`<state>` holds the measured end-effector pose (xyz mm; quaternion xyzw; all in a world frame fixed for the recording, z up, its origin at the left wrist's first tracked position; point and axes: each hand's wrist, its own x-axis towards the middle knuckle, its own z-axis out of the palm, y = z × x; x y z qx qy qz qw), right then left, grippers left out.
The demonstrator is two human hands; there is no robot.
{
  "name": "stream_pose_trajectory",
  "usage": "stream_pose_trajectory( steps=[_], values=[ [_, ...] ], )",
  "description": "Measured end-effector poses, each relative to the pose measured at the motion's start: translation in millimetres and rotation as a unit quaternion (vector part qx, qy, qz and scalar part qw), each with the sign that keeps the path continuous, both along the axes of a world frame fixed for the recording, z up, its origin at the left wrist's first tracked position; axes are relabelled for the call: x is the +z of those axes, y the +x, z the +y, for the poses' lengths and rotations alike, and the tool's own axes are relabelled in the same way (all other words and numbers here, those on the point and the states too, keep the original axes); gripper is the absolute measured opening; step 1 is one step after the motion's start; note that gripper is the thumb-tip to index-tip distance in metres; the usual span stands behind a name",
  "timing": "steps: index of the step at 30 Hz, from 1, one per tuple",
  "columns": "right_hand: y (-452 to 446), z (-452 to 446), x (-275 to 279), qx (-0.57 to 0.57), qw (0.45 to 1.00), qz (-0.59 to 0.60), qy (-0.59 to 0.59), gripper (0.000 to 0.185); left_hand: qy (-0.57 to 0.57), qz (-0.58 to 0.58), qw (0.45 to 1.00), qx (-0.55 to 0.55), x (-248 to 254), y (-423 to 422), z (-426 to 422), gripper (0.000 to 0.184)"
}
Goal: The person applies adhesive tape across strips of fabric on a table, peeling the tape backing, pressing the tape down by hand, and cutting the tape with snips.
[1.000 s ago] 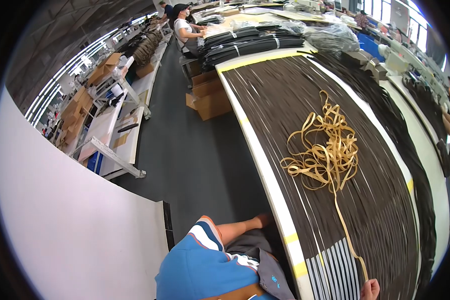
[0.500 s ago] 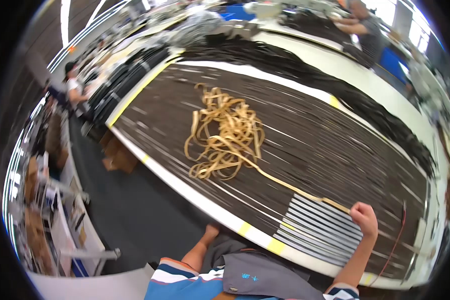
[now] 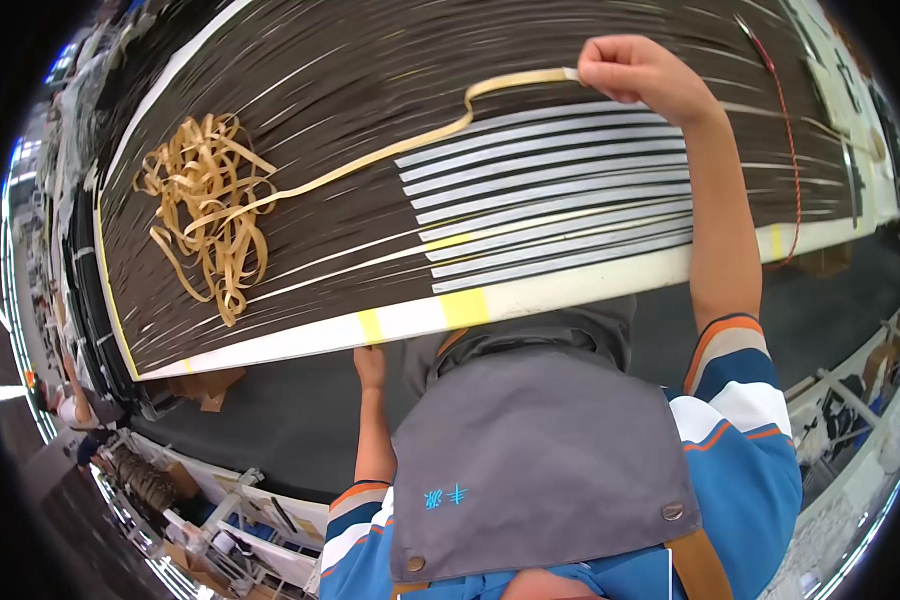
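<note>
Tan tape (image 3: 370, 157) runs from its tangled heap (image 3: 205, 180) at left to upper right, where the right hand's (image 3: 625, 70) closed fingers grip its end, apparently holding it extended; the left hand (image 3: 370, 367), lower centre, meets the table edge (image 3: 590, 277), finger state unclear.

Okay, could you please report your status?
Right hand closed on end of flat tan ribbon; left hand at white table edge, grip unclear; ribbon's rest tangled atop dark brown strips.

Tangled tan ribbon (image 3: 210, 205) on dark strips (image 3: 340, 100), one length trailing to pinched pale end
</note>
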<state>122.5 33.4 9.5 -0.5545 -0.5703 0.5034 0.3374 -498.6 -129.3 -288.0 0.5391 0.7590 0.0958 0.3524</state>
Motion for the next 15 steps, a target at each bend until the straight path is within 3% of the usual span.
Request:
stream_pose_trajectory(
  steps=[2, 3, 5, 10, 15],
  values=[
    [1, 2, 0, 0.001, 1.0, 0.014, -0.008, 0.023, -0.105, -0.04, 0.994, 0.006, 32, 22, 9, 0.029],
    [0, 1, 2, -0.009, 1.0, -0.001, 0.001, 0.022, -0.105, -0.043, 0.994, -0.005, 27, 25, 10, 0.029],
    [0, 0, 3, -0.02, 1.0, 0.008, 0.001, 0.021, -0.145, -0.205, 0.966, 0.067, 10, 24, 8, 0.042],
    [2, 1, 2, -0.02, 0.998, 0.063, -0.01, 0.02, -0.126, -0.192, 0.973, -0.021, -15, 54, 6, 0.04],
    [0, 2, 5, -0.009, 0.999, 0.02, 0.023, 0.019, -0.052, -0.169, 0.982, -0.068, -31, 65, 8, 0.039]
  ],
)
